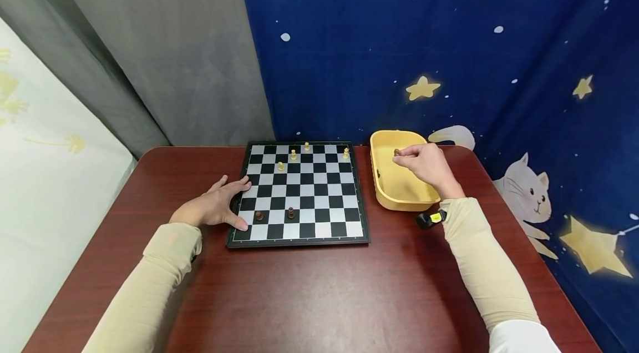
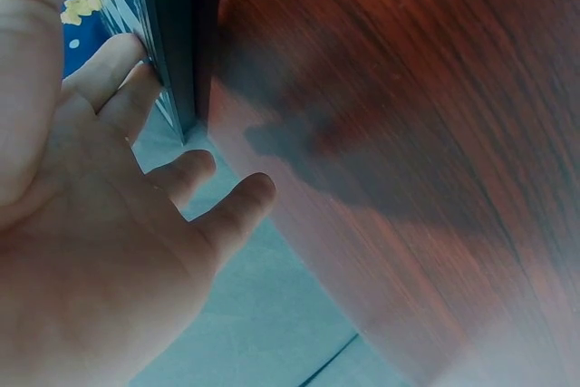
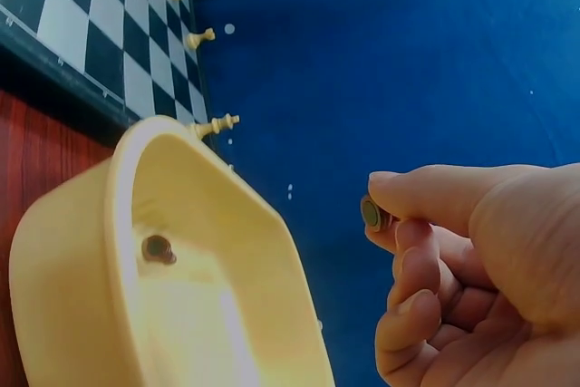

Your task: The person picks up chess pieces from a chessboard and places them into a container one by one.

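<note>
A black-and-white chessboard (image 1: pixel 319 188) lies on the table. My left hand (image 1: pixel 212 206) rests at its left edge, fingers spread, with the thumb and fingertips over the border squares. Near that thumb, two dark brown chess pieces (image 1: pixel 291 213) stand in the board's near rows. Several cream chess pieces (image 1: pixel 293 155) are in the far rows. Over a yellow plastic basket (image 1: pixel 396 204), my right hand (image 1: pixel 424 167) pinches a dark brown chess piece (image 3: pixel 371 213) between thumb and forefinger, its round base showing. Another dark piece (image 3: pixel 158 249) lies inside the basket.
The reddish-brown wooden table (image 1: pixel 319 297) stretches in front of the board. Behind it hang a grey curtain (image 1: pixel 165 48) and a blue one with stars (image 1: pixel 359 64). The basket stands just right of the board, close to the table's far edge.
</note>
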### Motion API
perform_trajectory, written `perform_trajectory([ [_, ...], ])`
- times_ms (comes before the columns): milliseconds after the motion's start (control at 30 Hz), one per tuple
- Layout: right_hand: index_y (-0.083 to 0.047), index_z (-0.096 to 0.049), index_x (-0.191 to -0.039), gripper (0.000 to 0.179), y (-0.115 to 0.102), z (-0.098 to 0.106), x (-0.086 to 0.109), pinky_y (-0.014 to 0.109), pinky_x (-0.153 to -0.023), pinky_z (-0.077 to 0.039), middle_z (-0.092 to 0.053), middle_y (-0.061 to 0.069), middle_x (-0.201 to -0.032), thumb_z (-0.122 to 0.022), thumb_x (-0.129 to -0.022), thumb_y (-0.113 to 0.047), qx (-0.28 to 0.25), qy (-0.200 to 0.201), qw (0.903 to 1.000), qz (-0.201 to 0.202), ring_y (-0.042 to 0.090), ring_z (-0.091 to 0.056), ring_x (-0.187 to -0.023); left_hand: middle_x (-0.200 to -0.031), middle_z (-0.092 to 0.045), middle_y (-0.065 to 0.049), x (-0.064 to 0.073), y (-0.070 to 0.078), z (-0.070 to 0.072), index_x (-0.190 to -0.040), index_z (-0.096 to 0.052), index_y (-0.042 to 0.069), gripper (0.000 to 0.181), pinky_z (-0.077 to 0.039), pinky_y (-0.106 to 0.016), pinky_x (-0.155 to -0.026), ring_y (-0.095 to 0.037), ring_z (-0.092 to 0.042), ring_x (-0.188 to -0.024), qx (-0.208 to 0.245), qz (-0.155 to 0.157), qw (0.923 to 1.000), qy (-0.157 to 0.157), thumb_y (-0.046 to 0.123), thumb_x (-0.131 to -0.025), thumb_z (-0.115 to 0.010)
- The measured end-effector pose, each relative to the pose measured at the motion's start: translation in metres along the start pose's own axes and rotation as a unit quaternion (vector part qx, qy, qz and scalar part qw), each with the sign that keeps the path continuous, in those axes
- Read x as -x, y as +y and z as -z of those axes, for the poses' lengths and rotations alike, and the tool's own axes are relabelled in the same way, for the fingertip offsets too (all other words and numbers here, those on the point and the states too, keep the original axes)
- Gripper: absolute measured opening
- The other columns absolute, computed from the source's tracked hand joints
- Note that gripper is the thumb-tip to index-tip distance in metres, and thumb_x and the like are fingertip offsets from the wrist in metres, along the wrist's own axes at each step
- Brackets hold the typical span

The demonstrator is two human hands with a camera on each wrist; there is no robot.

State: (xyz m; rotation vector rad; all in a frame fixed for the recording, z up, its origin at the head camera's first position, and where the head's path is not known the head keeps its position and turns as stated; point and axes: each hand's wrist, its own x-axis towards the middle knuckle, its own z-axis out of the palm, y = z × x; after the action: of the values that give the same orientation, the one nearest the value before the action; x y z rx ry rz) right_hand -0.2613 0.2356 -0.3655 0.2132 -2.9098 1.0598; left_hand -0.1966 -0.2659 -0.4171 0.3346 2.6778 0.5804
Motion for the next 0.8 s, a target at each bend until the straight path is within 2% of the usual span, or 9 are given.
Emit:
perform_trajectory([
  [167, -0.005, -0.081, -0.106, 0.032, 0.007, 0.002, 0.001, 0.024, -0.073, -0.05, -0.079, 0.015, -0.108, -0.076, -0.091, -0.034, 0.003, -0.003, 1.0, -0.004, 0.021, -0.068, -0.091, -0.172, -0.02, -0.014, 0.0, 0.001, 0.001, -0.16, -0.035, 0.011, 0.117, -0.017, -0.074, -0.12, -0.052, -0.001, -0.156, 0.001, 0.001, 1.0, -0.001, 0.049, -0.065, -0.092],
  [567, -0.005, -0.079, -0.11, 0.035, 0.017, 0.001, 0.004, 0.027, -0.074, -0.051, -0.078, 0.017, -0.108, -0.073, -0.093, -0.035, 0.009, -0.011, 0.9998, -0.016, 0.027, -0.069, -0.094, -0.171, -0.02, -0.014, 0.0, 0.001, 0.0, -0.16, -0.035, 0.011, 0.117, -0.018, -0.073, -0.12, -0.052, -0.002, -0.156, 0.002, -0.004, 1.0, -0.001, 0.048, -0.065, -0.092],
  [800, -0.006, -0.08, -0.108, 0.035, 0.017, 0.001, 0.006, 0.028, -0.074, -0.051, -0.078, 0.017, -0.107, -0.073, -0.093, -0.036, 0.01, -0.002, 0.9999, -0.006, 0.026, -0.068, -0.092, -0.171, -0.02, -0.014, -0.001, 0.001, 0.0, -0.159, -0.036, 0.011, 0.117, -0.018, -0.074, -0.12, -0.051, -0.001, -0.156, 0.004, -0.001, 1.0, -0.002, 0.048, -0.064, -0.092],
])
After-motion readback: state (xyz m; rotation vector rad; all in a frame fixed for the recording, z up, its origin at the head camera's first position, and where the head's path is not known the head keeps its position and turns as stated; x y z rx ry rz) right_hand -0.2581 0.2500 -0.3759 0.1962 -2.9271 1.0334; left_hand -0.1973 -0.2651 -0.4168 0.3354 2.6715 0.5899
